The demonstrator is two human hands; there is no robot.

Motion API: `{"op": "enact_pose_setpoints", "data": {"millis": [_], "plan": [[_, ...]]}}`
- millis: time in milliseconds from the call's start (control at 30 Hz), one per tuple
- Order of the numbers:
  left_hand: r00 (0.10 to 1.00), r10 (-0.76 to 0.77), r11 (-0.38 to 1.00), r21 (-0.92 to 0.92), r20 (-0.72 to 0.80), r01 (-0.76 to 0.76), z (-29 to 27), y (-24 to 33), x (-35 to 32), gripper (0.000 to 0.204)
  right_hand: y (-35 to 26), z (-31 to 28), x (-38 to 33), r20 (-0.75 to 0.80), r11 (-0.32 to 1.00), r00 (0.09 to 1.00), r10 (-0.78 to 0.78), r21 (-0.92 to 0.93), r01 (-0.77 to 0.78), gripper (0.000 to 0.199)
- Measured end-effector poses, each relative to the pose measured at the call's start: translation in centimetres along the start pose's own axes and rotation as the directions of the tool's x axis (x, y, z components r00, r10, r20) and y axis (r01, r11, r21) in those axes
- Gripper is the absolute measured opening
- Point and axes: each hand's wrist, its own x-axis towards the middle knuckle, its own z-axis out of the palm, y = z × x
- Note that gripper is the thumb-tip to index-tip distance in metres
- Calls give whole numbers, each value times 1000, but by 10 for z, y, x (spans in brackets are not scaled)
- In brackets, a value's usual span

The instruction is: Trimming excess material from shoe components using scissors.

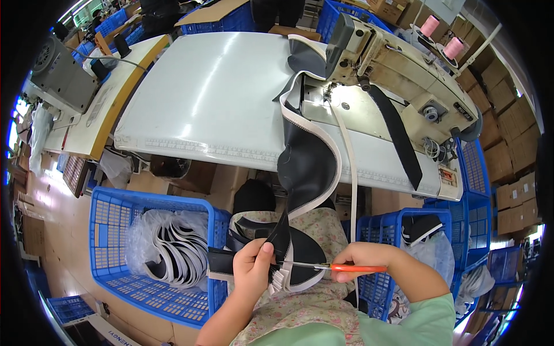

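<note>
Over my lap, my left hand (253,266) is closed on a bunched part of a long strip of black material with a pale trimmed edge (309,164). That strip runs up over the table edge and lies beside the sewing machine's needle area. My right hand (353,262) grips orange-handled scissors (358,267), their blades pointing left to the strip just beside my left fingers. Whether the blades are parted I cannot tell. A narrow white tape (350,167) hangs from the machine down past my right hand.
The sewing machine (398,63) stands on a white table (190,98), pink thread cones (430,26) behind it. At left, a blue basket (156,199) holds stacked black-and-white curved pieces (179,254). Another blue basket (398,216) stands at right. A second machine (63,75) sits far left; cartons (508,124) line the right.
</note>
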Motion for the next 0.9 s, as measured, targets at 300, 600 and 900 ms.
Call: {"op": "enact_pose_setpoints", "data": {"millis": [300,600,900], "plan": [[999,7,1000,-29,-54,-9,-8,-3,-5,23,-25,-23,-40,-77,967,996,49,-248,-67,29],[995,57,998,37,-83,-54,-9,6,-20,22,-125,-111,17,-852,859,262,-454,-496,-126,41],[995,61,998,-17,-83,-63,-10,5,-18,22,-153,-213,125,-788,802,533,-309,-517,-299,45]]}}
